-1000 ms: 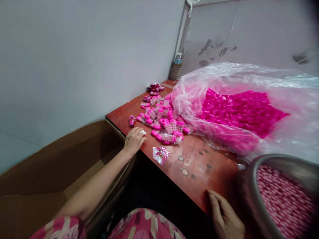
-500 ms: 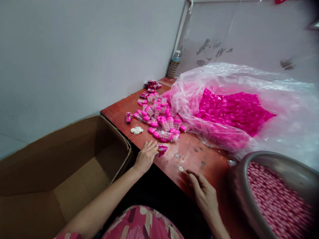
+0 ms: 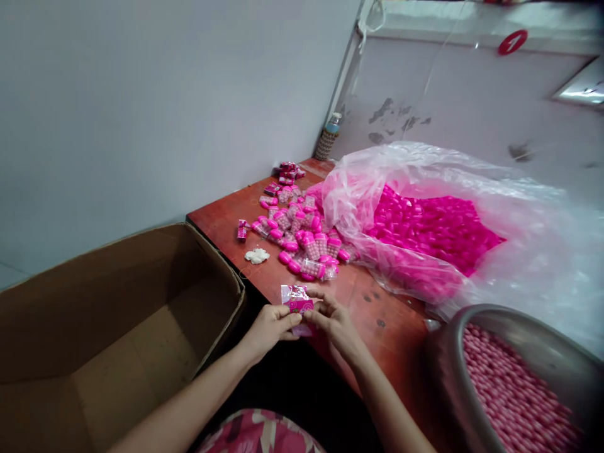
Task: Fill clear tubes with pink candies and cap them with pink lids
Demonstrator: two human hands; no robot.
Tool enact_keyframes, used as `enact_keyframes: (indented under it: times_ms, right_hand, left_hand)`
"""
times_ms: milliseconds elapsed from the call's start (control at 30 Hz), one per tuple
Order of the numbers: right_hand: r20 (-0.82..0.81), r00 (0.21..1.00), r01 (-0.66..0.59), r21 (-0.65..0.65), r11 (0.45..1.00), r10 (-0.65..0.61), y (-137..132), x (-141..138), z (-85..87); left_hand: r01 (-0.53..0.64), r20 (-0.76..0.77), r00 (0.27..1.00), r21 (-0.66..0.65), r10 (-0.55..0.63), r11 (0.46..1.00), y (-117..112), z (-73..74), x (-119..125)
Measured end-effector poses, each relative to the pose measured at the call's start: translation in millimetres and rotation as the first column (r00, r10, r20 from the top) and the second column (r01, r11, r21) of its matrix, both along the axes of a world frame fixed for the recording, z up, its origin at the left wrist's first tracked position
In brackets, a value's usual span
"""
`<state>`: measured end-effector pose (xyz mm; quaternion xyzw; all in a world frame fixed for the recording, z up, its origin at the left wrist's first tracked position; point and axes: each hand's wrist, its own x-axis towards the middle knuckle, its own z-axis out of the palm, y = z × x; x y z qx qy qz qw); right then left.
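Observation:
Between my two hands is a small pink printed plastic wrapper (image 3: 301, 306) with clear, shiny ends, held at the table's front edge. My left hand (image 3: 271, 327) pinches its left side. Thumb and fingers of my right hand (image 3: 333, 319) close on its right side, hiding part of it. Just beyond lies a pile of small clear containers (image 3: 309, 245) with pink caps, filled with pale pink balls. A white crumpled lump (image 3: 257, 256) and a small dark pink packet (image 3: 242, 230) lie to the left of the pile.
An open cardboard box (image 3: 207, 264) stands at the left. At the right sits a grey basin (image 3: 453, 340) of pink balls (image 3: 514, 384). Behind it spreads a clear plastic bag (image 3: 401, 157) of bright pink pieces (image 3: 434, 233). A bottle (image 3: 333, 124) stands in the back corner.
My left hand has lifted the pink wrapper from the tabletop toward me. My right hand has come in from the right and taken its other side. The view has tilted up slightly.

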<state>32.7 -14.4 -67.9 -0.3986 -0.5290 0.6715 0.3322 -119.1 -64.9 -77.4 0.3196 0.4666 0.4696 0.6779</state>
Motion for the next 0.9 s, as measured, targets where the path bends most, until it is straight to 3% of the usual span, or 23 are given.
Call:
enact_keyframes:
  times_ms: [100,167,267,300,367,467,567,667,733,800,900]
  right_hand:
    - [0.221,0.970,-0.137,0.152,0.979,0.101,9,2,10.5]
    - [0.443,0.897,-0.189,0.363,0.912,0.009,20,0,19.0]
    - [0.654,0.666,-0.314,0.683,0.659,-0.360,42,-11,26.8]
    - [0.676,0.581,-0.384,0.719,0.579,-0.454,49,-17,27.2]
    - [0.707,0.442,-0.525,0.703,0.480,-0.552,62,-29,25.7]
    - [0.747,0.352,-0.653,0.628,0.424,-0.564,72,-35,20.5]
    - [0.729,0.417,-0.656,0.655,0.375,-0.542,63,-16,12.0]
    - [0.643,0.562,-0.578,0.755,0.310,-0.520,41,24,-3.1]
    - [0.645,0.605,-0.586,0.757,0.287,-0.466,24,52,-14.7]
    - [0.650,0.624,-0.575,0.758,0.309,-0.434,9,72,-24.1]
    - [0.567,0.655,-0.384,0.819,0.426,-0.500,-5,84,-29.2]
  left_hand:
    - [-0.081,-0.051,0.996,-0.027,0.079,0.996,-2,-6.8,0]
    - [-0.119,-0.092,0.989,-0.027,0.116,0.993,-4,-9.8,0]
    - [-0.166,-0.129,0.978,-0.016,0.163,0.986,-6,-13.1,1]
    - [-0.182,-0.137,0.974,-0.011,0.179,0.983,-6,-13.6,1]
    - [-0.206,-0.144,0.969,-0.004,0.203,0.979,-9,-13.3,1]
    - [-0.223,-0.138,0.966,-0.013,0.219,0.975,-14,-9.7,-1]
    - [-0.244,-0.124,0.964,-0.054,0.236,0.968,-23,-6.9,-7]
    - [-0.249,-0.100,0.966,-0.114,0.239,0.962,-33,-8.8,-9]
    - [-0.240,-0.087,0.969,-0.141,0.230,0.961,-38,-12.0,-8]
    - [-0.228,-0.078,0.973,-0.155,0.218,0.961,-40,-15.1,-4]
    - [-0.224,-0.075,0.974,-0.176,0.214,0.959,-40,-17.9,1]
